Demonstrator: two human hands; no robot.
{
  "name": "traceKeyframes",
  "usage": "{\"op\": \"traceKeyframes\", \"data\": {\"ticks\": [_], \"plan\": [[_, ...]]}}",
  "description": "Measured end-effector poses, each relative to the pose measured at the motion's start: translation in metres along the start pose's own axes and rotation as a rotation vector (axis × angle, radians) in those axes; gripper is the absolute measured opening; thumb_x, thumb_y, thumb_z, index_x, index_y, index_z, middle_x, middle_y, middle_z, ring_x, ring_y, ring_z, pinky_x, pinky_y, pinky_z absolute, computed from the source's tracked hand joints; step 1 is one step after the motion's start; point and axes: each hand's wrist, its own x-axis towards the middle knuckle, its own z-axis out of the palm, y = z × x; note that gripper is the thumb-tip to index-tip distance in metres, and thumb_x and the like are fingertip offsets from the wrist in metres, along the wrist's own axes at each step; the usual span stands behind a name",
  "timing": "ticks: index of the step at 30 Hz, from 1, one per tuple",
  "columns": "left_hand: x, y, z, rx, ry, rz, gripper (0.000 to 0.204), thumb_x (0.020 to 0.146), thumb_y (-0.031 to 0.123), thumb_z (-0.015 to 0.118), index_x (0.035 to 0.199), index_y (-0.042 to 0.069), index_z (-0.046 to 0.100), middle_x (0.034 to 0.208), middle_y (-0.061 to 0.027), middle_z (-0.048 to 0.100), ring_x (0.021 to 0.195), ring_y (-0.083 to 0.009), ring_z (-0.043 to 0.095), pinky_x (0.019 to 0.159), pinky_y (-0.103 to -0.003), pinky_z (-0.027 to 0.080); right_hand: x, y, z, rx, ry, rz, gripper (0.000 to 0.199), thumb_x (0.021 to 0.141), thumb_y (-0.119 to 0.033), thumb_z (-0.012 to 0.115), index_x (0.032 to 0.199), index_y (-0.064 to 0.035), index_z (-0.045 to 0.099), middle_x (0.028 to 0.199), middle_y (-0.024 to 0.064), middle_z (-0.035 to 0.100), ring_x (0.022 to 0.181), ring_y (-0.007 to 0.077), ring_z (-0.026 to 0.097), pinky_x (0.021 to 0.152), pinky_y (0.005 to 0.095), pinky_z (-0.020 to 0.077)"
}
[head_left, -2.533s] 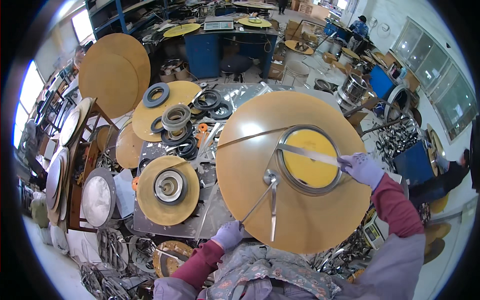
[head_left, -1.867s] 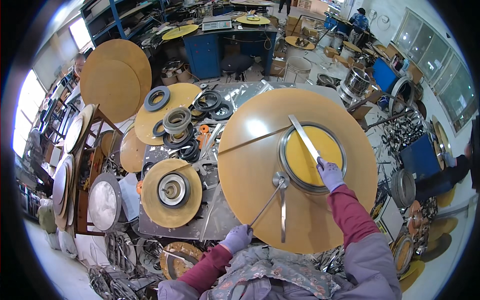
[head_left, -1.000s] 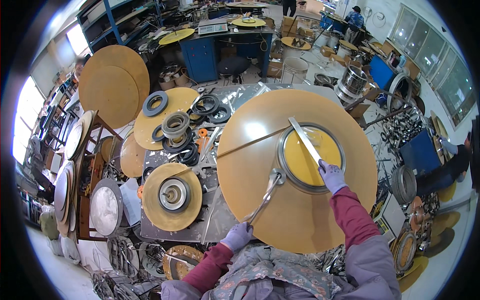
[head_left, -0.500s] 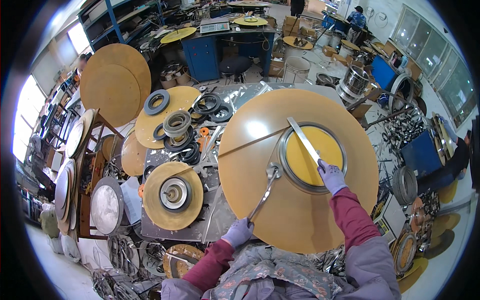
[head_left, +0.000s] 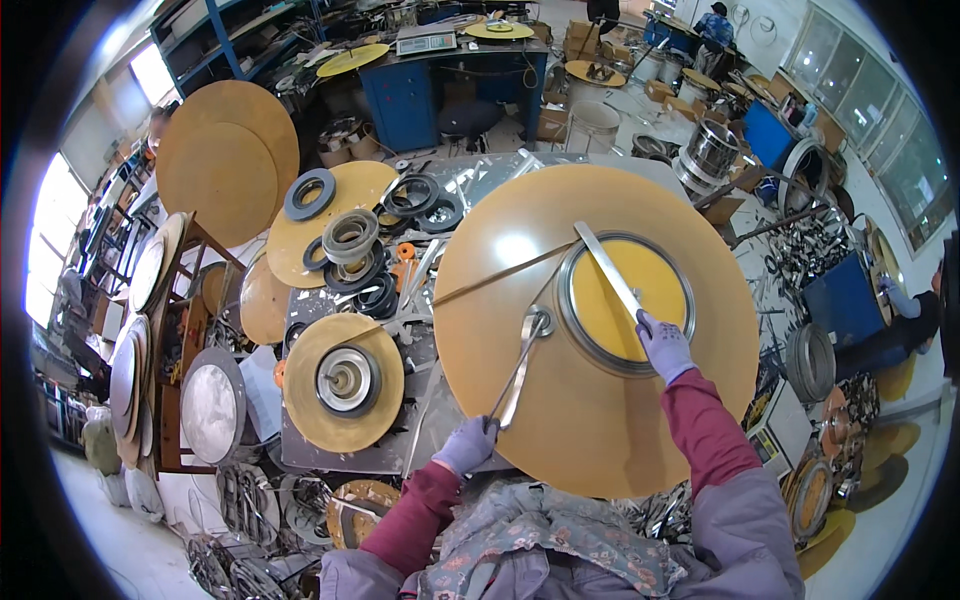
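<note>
Partly hidden: right hand [head_left: 664, 345] grips flat bar [head_left: 606, 269]; left hand [head_left: 467, 444] grips wrench handle [head_left: 520, 366], fingertips unseen.

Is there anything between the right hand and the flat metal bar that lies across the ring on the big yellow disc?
Nothing visible. The right hand already grips the near end of the flat metal bar, which lies across the metal ring on the big yellow disc. The left hand holds a separate long metal tool off to the side.

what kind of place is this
Most likely a metalworking workshop. Big round metal discs lean in stacks, steel rings crowd the workbench, and the gloved right hand lays a flat metal bar across a large disc.
</note>
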Motion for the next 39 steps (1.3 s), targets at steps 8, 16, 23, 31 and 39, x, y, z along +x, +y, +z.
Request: {"op": "traceKeyframes", "data": {"ticks": [8,16,23,31,39], "plan": [[0.001,0.013,-0.025,-0.081,-0.112,0.005,0.039,0.094,0.031,0.047,0.080,-0.002,0.063,0.062,-0.0137,0.063,0.056,-0.0251,0.063,0.060,-0.038,0.049,-0.038,-0.005,-0.012,0.304,0.060,-0.172,0.039,0.087,-0.019,0.057,0.123,-0.0047,0.054,0.091,0.0177,0.067,0.080,0.0322,0.066,0.074,0.0385,0.0513],[0.005,0.019,-0.032,-0.153,-0.194,-0.084,0.041,0.095,0.032,0.045,0.082,-0.002,0.063,0.065,-0.0149,0.064,0.059,-0.0258,0.064,0.063,-0.038,0.050,-0.182,-0.041,-0.034,0.875,-0.434,0.378,0.038,0.092,-0.006,0.043,0.130,-0.0046,0.046,0.068,0.0065,0.059,0.046,0.0100,0.051,0.039,0.0234,0.0402],[0.018,-0.006,-0.019,-0.223,-0.149,-0.091,0.042,0.095,0.033,0.045,0.080,-0.001,0.064,0.065,-0.0116,0.063,0.056,-0.0205,0.061,0.058,-0.036,0.048,-0.194,-0.026,-0.034,0.834,-0.406,0.284,0.039,0.094,-0.013,0.044,0.132,-0.0036,0.045,0.063,0.0043,0.057,0.043,0.0077,0.048,0.038,0.0227,0.0390],[0.019,0.030,-0.048,-0.147,-0.170,-0.120,0.042,0.095,0.032,0.043,0.079,-0.001,0.063,0.063,-0.0104,0.061,0.055,-0.0196,0.059,0.057,-0.033,0.047,-0.193,-0.026,-0.036,0.851,-0.331,0.289,0.038,0.094,-0.011,0.044,0.131,-0.0058,0.047,0.065,0.0035,0.058,0.043,0.0097,0.051,0.038,0.0235,0.0394],[0.050,0.025,-0.041,-0.022,-0.092,0.008,0.042,0.096,0.033,0.044,0.079,-0.001,0.063,0.061,-0.0095,0.060,0.049,-0.0187,0.056,0.049,-0.033,0.045,-0.184,-0.038,-0.030,0.921,-0.289,0.391,0.017,0.094,-0.015,0.043,0.102,-0.0040,0.054,0.063,0.0064,0.058,0.041,0.0100,0.049,0.035,0.0247,0.0382]]}}
